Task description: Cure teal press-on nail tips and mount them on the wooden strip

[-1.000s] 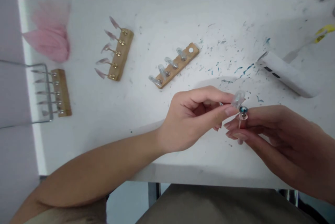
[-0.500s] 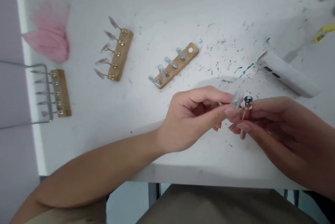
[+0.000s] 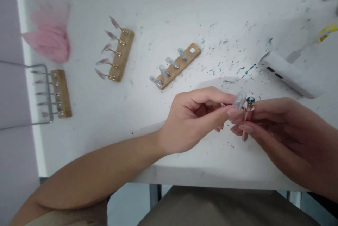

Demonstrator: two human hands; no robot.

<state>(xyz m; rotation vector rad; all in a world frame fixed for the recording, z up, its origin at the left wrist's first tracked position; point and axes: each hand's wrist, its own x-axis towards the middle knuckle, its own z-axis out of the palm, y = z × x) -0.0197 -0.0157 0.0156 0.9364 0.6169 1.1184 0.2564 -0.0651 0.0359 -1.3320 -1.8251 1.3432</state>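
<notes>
My left hand pinches a clear false nail tip between thumb and index finger. Just to its right, my right hand grips a slim pinkish pen-like tool, held roughly upright. Its silver collar and round, dark teal end point up beside the nail tip. Whether the two touch I cannot tell. Beyond the left hand lies a wooden holder carrying several clear nail tips on small stands, with a bare white round spot at its right end.
Two more wooden holders, one with gold stands and another behind a metal wire frame, bear pointed nail tips. Pink cloth lies at the far left. A white cylindrical device rests at right. Teal smears mark the white table.
The nail tip has shifted very slightly in my left hand. Otherwise both hands and the tool keep their places.
</notes>
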